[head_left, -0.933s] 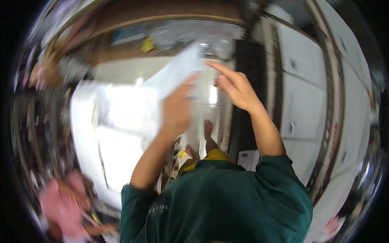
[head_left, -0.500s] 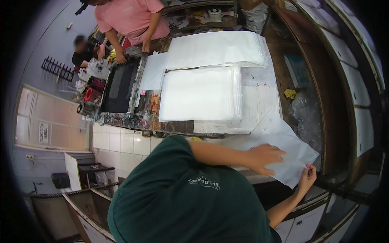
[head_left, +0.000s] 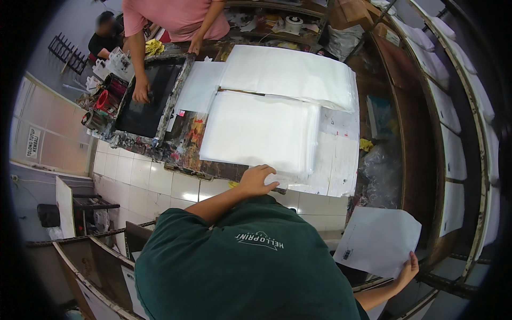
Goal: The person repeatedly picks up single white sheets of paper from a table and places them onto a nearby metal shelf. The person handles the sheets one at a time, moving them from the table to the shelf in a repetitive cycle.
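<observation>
My right hand pinches the lower right edge of a white printed sheet, which hangs off to the right of my body. A small dark printed mark shows near its left edge. My left hand is at the near edge of a stack of white sheets, fingers apart and somewhat bent. Whether its fingertips touch the stack I cannot tell. Behind that lies a second, longer stack of white sheets.
Across the paint-stained table, a co-worker in a pink shirt has one hand on a dark screen-printing frame. Paint cans stand left of it. Racks of white sheets line the right. Another person sits far left.
My left hand has left the printed sheet and moved left to the near stack. My right hand has carried the sheet lower, away from the table. The co-worker's hand has moved onto the screen.
</observation>
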`<state>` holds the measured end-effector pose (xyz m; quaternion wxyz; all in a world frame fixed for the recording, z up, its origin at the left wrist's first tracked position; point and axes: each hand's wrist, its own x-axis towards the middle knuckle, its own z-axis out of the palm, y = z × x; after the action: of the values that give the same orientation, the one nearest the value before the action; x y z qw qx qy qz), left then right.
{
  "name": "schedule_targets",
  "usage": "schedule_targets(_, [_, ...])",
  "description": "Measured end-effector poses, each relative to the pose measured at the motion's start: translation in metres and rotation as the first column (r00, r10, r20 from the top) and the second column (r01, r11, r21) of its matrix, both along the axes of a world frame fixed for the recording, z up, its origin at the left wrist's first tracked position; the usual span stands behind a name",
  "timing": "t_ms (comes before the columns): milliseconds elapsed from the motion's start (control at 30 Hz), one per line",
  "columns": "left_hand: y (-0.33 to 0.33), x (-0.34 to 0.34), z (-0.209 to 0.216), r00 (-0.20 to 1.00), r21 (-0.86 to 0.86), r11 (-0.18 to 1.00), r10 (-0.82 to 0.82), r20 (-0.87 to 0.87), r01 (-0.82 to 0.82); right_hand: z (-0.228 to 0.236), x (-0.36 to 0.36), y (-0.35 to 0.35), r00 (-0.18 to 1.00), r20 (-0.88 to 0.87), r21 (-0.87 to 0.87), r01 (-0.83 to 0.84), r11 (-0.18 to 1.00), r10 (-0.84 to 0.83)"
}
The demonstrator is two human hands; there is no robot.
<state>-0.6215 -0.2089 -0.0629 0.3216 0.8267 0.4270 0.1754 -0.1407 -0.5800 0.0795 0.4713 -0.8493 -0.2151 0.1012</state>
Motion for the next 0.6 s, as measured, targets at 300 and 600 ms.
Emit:
schedule_targets(300, [0.038,-0.001,0.015,0.984,0.099,0.992,0.062,0.169,-0.079,-0.055,0.030,0.025,0.990,0.140,-0.147,0.021,0.989,-0.001])
schedule_targets(600, [0.056,-0.041,0.008,0.967,0.128,0.972,0.168,0.193,-0.195,-0.102,0.015,0.040,0.986,0.105,0.033,0.128,0.991,-0.131])
